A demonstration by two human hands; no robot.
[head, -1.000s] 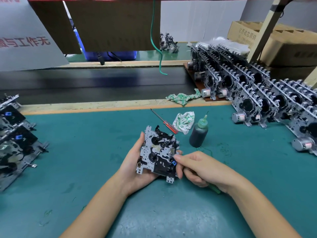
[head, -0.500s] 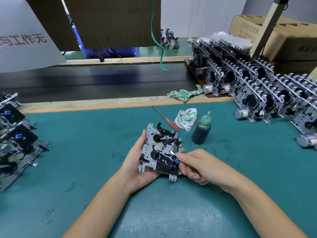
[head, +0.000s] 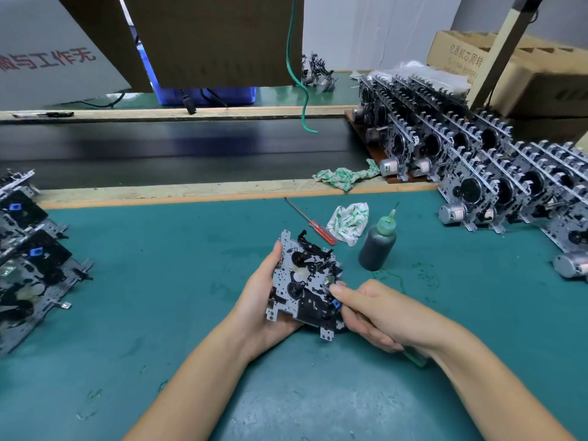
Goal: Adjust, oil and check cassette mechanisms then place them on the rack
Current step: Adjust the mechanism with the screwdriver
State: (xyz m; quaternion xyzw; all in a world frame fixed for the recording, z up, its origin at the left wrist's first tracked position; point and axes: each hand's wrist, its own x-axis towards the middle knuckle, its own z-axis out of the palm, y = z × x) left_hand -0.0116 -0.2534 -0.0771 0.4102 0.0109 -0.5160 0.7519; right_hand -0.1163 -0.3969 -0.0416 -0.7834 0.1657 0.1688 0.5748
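Teal matting covers the tabletop (head: pixel 159 265), and just above it, near the middle, we cradle the cassette mechanism (head: pixel 305 278) in our left hand (head: pixel 264 300), fingers wrapped round its left edge so its face tilts up toward us. Our right hand (head: pixel 378 313) is curled round a green-handled tool (head: pixel 413 358), its tip at the mechanism's right side, likely for adjusting. The oil bottle (head: pixel 378 246) stands upright just beyond, dark fluid nearly filling it, within easy reach. Finished mechanisms (head: pixel 496 186) line the far right; the cardboard box (head: pixel 541 81) behind shows empty dividers.
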